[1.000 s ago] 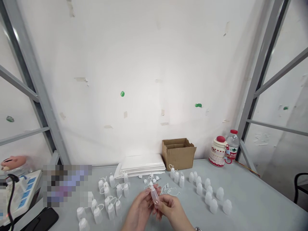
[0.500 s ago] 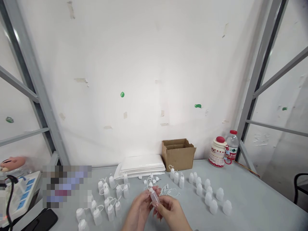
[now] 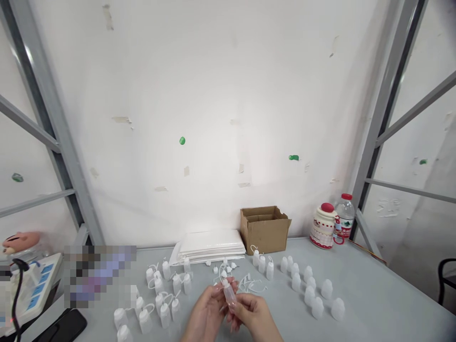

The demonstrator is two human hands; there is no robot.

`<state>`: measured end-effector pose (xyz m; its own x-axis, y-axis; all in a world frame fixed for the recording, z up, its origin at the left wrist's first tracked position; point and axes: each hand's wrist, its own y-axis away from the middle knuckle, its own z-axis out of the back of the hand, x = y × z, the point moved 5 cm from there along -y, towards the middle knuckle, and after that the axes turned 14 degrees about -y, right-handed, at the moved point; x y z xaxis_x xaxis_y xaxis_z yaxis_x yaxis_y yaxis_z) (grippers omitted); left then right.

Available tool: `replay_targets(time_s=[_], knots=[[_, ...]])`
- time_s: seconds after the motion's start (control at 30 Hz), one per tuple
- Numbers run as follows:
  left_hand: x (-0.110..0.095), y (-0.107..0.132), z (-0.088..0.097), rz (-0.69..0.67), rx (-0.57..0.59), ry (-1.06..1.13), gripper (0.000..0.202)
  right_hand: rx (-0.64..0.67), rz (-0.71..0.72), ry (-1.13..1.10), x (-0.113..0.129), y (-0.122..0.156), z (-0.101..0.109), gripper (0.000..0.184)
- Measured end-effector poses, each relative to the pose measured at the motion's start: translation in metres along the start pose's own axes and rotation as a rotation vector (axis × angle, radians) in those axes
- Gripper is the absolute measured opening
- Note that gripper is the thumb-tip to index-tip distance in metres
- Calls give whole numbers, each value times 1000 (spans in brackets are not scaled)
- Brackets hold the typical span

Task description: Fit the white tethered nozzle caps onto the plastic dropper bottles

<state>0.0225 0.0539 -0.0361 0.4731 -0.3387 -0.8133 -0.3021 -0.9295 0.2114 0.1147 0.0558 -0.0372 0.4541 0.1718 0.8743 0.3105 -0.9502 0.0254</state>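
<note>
Near the front middle of the table, my left hand [image 3: 208,306] and my right hand [image 3: 247,311] both grip one small translucent squeeze bottle [image 3: 230,293]. It is tilted, with its white cap end pointing up and away from me. The left fingers are around its upper part; the right thumb and fingers pinch its lower part. Just beyond lie loose white caps [image 3: 228,269] and a cluster of thin white cap straps [image 3: 251,284]. To the left stand several capped bottles [image 3: 164,316] with looped straps. On the right stand several bottles without caps [image 3: 309,295].
At the back are a stack of white sheets [image 3: 210,244] and an open cardboard box [image 3: 267,232]. A white and red jar [image 3: 322,228] and a water bottle [image 3: 344,216] stand back right. A black phone [image 3: 60,327] and a power strip [image 3: 39,285] lie at left.
The view has shifted very slightly. Both hands keep hold of the same bottle at nearly the same spot, with only a small shift of the fingers.
</note>
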Motion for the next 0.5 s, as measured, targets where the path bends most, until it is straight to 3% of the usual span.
replay_targets(time_s=[0.3, 0.5], knots=[[-1, 1, -2, 43, -99, 50, 24, 31, -108, -222, -9, -1, 1, 42], [-1, 1, -3, 72, -102, 105, 25, 1, -126, -269, -15, -4, 5, 41]])
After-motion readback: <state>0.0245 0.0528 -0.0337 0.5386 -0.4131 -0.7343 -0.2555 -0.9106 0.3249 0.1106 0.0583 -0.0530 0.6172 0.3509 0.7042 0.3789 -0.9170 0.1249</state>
